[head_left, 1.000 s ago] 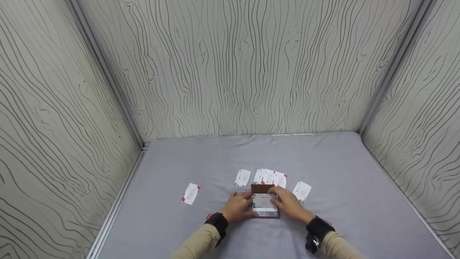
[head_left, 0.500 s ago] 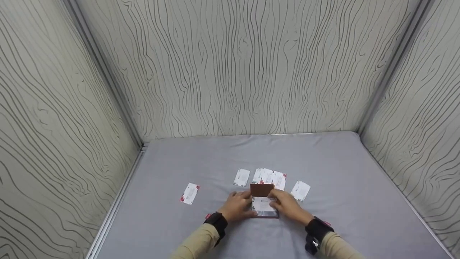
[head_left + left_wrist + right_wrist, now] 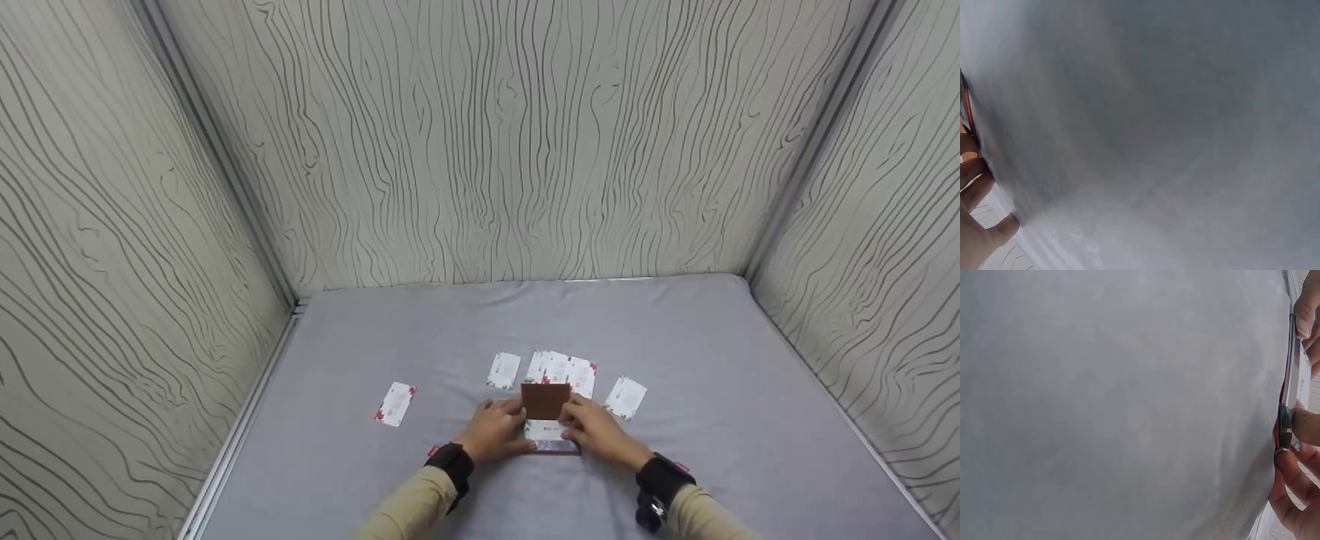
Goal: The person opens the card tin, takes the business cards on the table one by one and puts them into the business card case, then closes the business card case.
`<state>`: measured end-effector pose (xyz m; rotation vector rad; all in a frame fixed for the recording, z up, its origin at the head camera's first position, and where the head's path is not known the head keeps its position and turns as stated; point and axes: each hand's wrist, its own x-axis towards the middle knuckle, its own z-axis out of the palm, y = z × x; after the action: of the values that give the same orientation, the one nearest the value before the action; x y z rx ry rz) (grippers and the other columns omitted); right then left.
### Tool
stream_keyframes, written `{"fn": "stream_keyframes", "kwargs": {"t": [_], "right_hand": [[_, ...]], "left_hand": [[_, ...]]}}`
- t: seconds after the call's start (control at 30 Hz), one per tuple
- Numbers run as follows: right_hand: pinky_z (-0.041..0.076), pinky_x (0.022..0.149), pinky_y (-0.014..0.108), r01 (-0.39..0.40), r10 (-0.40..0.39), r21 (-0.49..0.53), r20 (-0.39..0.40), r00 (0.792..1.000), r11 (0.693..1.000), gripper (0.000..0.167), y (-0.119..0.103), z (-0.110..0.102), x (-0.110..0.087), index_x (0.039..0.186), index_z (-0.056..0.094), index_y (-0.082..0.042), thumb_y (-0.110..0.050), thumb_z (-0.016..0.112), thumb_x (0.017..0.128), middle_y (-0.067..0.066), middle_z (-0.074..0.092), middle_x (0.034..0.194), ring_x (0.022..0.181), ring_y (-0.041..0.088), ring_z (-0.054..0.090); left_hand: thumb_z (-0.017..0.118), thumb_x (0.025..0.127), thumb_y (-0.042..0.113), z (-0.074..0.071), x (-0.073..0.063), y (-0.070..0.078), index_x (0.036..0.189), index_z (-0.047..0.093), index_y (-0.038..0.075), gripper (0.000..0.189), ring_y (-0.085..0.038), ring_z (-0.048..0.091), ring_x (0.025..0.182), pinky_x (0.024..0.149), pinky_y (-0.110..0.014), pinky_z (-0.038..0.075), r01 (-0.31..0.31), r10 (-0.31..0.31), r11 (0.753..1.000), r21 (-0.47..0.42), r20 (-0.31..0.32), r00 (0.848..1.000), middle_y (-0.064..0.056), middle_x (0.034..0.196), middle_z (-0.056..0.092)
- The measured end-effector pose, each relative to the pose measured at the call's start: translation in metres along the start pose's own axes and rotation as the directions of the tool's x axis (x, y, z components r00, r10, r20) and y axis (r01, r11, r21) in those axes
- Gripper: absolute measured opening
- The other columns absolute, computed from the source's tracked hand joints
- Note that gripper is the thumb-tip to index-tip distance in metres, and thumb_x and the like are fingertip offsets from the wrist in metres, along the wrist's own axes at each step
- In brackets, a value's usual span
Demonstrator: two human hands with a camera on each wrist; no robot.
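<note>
A card case (image 3: 545,401) with a brown lid raised stands on the grey cloth in front of me, a silvery strip along its near edge. My left hand (image 3: 493,431) grips its left side, thumb at the near corner and fingers by the lid. A white printed card (image 3: 544,430) lies in the case. My right hand (image 3: 596,429) pinches the card at its right side, fingers bent beside the lid. In the right wrist view, the right thumb (image 3: 1306,426) presses over the card while other fingers reach the case's side. The left wrist view shows only part of that hand (image 3: 977,208).
Beyond the case lie several overlapping white cards (image 3: 561,369) with red and green prints. Single cards lie to their left (image 3: 504,370), to their right (image 3: 626,397) and farther left (image 3: 395,403). Wood-patterned panels (image 3: 510,142) enclose the cloth-covered table (image 3: 360,330).
The card in the case has come down toward me, so more of the brown lid shows. The right fingers shifted slightly with it; the left hand stays in place.
</note>
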<state>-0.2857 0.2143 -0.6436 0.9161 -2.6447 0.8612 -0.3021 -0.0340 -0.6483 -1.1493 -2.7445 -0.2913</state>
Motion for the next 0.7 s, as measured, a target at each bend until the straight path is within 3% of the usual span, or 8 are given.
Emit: {"fn": "stream_keyframes", "kwargs": {"t": [0.7], "right_hand": [[0.051, 0.075, 0.039, -0.017, 0.018, -0.027, 0.047, 0.999, 0.999, 0.012, -0.0010, -0.0006, 0.0017, 0.082, 0.068, -0.006, -0.001, 0.078, 0.078, -0.002, 0.055, 0.090, 0.082, 0.019, 0.058]], "left_hand": [[0.066, 0.090, 0.052, -0.0014, -0.0004, -0.0004, 0.130, 0.065, 0.007, 0.060, -0.025, 0.052, 0.127, 0.102, -0.055, 0.039, 0.012, -0.012, 1.000, -0.014, 0.026, 1.000, -0.009, 0.138, 0.057]]}}
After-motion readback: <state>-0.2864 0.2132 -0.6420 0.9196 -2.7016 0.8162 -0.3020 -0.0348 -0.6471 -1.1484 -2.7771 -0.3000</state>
